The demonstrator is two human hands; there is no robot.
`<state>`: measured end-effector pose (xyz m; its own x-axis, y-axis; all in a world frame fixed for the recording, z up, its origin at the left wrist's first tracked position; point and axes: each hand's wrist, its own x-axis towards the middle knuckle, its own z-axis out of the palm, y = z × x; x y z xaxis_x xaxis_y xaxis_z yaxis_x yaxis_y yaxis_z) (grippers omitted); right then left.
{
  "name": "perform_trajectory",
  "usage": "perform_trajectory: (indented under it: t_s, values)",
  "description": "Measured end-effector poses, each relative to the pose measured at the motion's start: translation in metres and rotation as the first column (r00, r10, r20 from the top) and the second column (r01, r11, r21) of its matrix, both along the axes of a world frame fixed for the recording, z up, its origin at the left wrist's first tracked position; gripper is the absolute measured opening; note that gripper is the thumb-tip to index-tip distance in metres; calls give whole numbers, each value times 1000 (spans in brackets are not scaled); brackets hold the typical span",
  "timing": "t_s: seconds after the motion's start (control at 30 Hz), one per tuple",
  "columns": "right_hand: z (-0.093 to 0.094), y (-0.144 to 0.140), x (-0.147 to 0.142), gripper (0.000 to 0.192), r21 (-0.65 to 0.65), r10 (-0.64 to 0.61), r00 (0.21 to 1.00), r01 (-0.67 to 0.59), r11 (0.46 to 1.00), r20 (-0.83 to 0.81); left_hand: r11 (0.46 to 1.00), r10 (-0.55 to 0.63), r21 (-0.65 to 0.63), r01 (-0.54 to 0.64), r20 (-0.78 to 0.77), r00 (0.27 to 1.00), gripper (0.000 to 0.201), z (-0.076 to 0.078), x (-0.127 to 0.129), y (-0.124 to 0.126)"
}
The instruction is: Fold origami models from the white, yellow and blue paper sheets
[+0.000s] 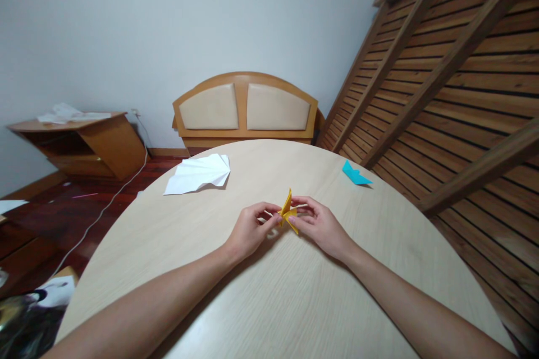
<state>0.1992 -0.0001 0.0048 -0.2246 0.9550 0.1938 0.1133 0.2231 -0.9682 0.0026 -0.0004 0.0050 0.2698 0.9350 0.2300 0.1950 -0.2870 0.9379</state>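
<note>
A small folded yellow paper piece [288, 211] is held just above the middle of the round table [261, 303], with points sticking up and down. My left hand [255, 225] pinches its left side between thumb and fingers. From the right, my right hand [316, 221] grips the other side, thumb in front and fingers behind. Part of the folds is hidden by the fingertips. Beyond my right hand lies a folded turquoise paper boat [356, 174]. A creased white sheet of paper [201, 173] rests beyond my left hand.
Past the table's far edge stands a padded wooden headboard [243, 79] against the wall. A slatted wooden frame [463, 78] leans along the right. At left are a low wooden cabinet [107, 146] with papers on top and a white cable [110, 200] across the floor.
</note>
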Motion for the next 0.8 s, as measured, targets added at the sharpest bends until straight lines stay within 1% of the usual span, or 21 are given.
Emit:
perform_trajectory:
  t_s: [0.13,0.27,0.33,0.4,0.47,0.6,0.67,0.8]
  values:
    - [-2,-1,-1,49,-26,45,999,-45,999,26,999,2,51,2,-79,997,20,-2,0,0]
    - [-2,-3,-3,53,14,73,995,-74,997,71,984,74,175,-40,-193,978,14,-4,-3,2]
    - [-2,-4,-3,54,29,75,993,-78,997,95,971,89,238,-37,-210,974,11,-5,-4,2]
    - [-2,-4,-2,54,41,77,990,-82,996,121,962,69,271,-16,-189,979,11,-5,-4,3]
    - [-1,-4,-1,54,57,86,986,-95,994,144,964,25,267,17,-154,988,14,-5,-4,3]
    - [-2,-3,1,57,80,102,980,-118,990,173,979,-87,174,102,-91,992,17,-4,-2,1]
    - [-3,-3,2,57,91,105,979,-123,988,176,982,-107,148,116,-68,992,19,-3,-1,1]
    - [-4,-2,3,53,110,112,980,-131,985,164,983,-114,138,121,-59,992,21,-3,-1,0]
